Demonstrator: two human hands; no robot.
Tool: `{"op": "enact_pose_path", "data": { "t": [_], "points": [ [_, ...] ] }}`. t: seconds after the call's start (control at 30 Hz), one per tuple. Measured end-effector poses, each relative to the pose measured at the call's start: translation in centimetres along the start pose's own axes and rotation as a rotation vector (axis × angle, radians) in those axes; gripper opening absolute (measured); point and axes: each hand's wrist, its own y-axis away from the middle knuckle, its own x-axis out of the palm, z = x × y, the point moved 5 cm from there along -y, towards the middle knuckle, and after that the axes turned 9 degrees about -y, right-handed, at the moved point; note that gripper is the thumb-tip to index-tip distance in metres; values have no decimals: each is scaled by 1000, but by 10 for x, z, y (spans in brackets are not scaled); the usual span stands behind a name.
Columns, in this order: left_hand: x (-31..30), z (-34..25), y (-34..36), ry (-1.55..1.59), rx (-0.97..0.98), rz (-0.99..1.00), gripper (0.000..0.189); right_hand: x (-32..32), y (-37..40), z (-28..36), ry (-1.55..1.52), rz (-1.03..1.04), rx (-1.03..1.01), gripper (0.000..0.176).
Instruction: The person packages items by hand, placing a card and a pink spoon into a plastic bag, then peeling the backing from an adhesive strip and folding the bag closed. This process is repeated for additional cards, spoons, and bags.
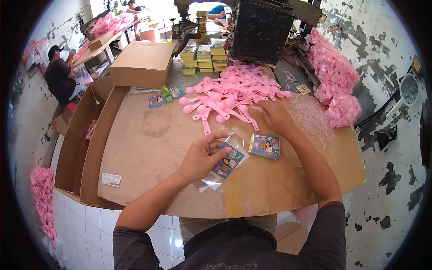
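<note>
Left hand [202,155], seen from the head camera, is curled partly shut over the near middle of the cardboard sheet [148,148] that covers the bench, thumb and fingers pinching the top of a clear sleeve [234,150] with a printed card [227,162] lying inside it; the sleeve's loose end trails toward the near edge of the sheet. Right hand [275,116] lies further out, toward the far right of the sheet, its palm down and fingers loosely bent, with the fingertips at the near right fringe of the heap of pink spoons [234,92]; whether it has actually gripped a spoon cannot be told from this angle. Just beside the sleeve, between the two hands, sits a small stack of cards [265,145]. A tangle of clear wrappers [310,119] lies along the right edge, and bagged pink spoons [337,78] are piled beyond it against the wall. At the far left corner stands a closed cardboard box [143,63], with a few loose cards [164,96] just in front of it, and yellow card stacks [204,56] line the far edge. Another person [58,76] stands well apart on the left
</note>
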Motion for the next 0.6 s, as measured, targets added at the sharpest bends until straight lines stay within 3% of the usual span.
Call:
{"op": "enact_pose_path", "data": {
  "t": [0.07, 0.17, 0.27, 0.47, 0.57, 0.6],
  "points": [
    [-1, -4, 0, 17, 9, -15, 40, -21, 2, 58, -291, -51, 186, 42],
    [1, -1, 2, 9, 6, -22, 39, -28, 9, 115, -959, -32, 248, 48],
    [5, 3, 1, -21, 1, 17, 38, -34, 13, 150, -1103, -108, 227, 47],
    [8, 1, 4, 25, -49, 64, 32, -19, 24, 162, -1062, -260, 156, 39],
    [5, 0, 2, -26, -27, 57, 32, -2, 39, 149, -1106, -120, 151, 35],
    [2, -4, 2, -84, -31, 57, 33, -5, 39, 152, -969, -10, 78, 34]
  ]
}}
